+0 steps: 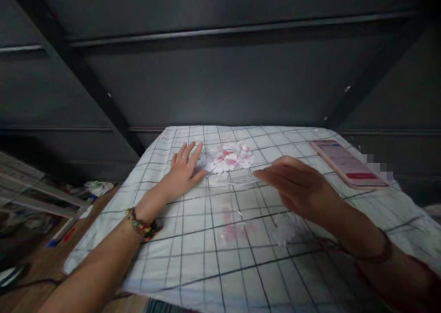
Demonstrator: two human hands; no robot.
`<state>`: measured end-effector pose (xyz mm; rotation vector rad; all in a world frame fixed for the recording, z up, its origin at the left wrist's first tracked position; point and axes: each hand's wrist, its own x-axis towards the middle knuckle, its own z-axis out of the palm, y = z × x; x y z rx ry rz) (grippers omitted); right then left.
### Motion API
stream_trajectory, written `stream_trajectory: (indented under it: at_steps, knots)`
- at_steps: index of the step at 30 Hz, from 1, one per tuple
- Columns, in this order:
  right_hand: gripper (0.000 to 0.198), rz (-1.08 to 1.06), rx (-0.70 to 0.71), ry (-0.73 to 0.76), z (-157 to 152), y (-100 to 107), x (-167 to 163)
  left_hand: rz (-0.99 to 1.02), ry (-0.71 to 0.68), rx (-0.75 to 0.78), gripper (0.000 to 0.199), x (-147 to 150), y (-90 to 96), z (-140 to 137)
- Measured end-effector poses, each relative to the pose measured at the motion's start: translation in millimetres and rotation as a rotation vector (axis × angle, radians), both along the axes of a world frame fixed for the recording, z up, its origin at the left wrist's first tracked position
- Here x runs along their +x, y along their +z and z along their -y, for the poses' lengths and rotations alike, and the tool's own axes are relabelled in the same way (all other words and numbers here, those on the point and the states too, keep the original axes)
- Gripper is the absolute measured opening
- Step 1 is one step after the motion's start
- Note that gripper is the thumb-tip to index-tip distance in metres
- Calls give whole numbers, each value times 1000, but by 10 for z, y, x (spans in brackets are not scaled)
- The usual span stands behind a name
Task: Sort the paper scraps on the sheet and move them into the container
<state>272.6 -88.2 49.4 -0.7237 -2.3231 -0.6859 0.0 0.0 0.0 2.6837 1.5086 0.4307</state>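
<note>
A heap of small white and pink flake-like pieces [229, 159] lies near the far middle of the table. Along its near side runs a strip of clear plastic [234, 179]. My left hand [184, 168] rests flat at the heap's left edge, fingers spread, thumb touching the pieces. From the right reaches my right hand [299, 187], fingers pressed together, their tips at the plastic's right end; the grip itself is partly hidden. Nearer to me lie a flat clear piece with pink marks [237, 228] and a crumpled whitish clump [289, 230], both blurred.
A white cloth with dark grid lines [196, 258] covers the table. At right lies a pink-cased phone [347, 164] with its screen lit. Behind the table stands a dark panelled wall [213, 79]. A pale rack [44, 198] is on the left above a wooden floor [44, 276].
</note>
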Motion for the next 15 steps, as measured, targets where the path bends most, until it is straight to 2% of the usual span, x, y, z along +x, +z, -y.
stream_trajectory:
  at_steps: [5, 8, 11, 15]
  knots:
    - [32, 8, -117, 64, 24, 25, -53, 7, -13, 9, 69, -1, 6, 7]
    - [32, -52, -94, 58, 12, 8, -104, -1, -8, 1, 70, 3, 4, 1]
    - [27, -5, -92, 47, -8, -19, -159, -5, 4, -11, 70, 12, 5, -3]
    - [33, 39, -205, 91, 14, 6, -119, -24, 32, -55, 71, 12, 32, 9]
